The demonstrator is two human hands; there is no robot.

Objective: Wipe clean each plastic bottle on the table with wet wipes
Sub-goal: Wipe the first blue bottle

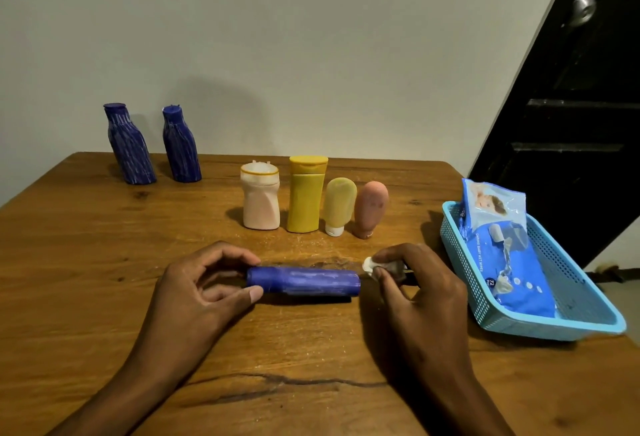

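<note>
Head view: blue bottle (304,281) held on its side above the wooden table (104,262), wet wipe (372,266) at its base end.

Left hand (204,283) curled round the cap end, thumb and fingertips pinching it; right hand (412,283) curled round the bunched white wipe, touching or just beside the bottle's flat base, cannot tell which. Behind, standing in a row: pale pink bottle (260,201), yellow bottle (306,194), small yellow tube (338,206), small brown tube (369,209). Far left by the wall, two more blue bottles (129,143) (180,143), upright. Right of the hands, light-blue basket (540,326) holding a wet wipes pack (509,248).
</note>
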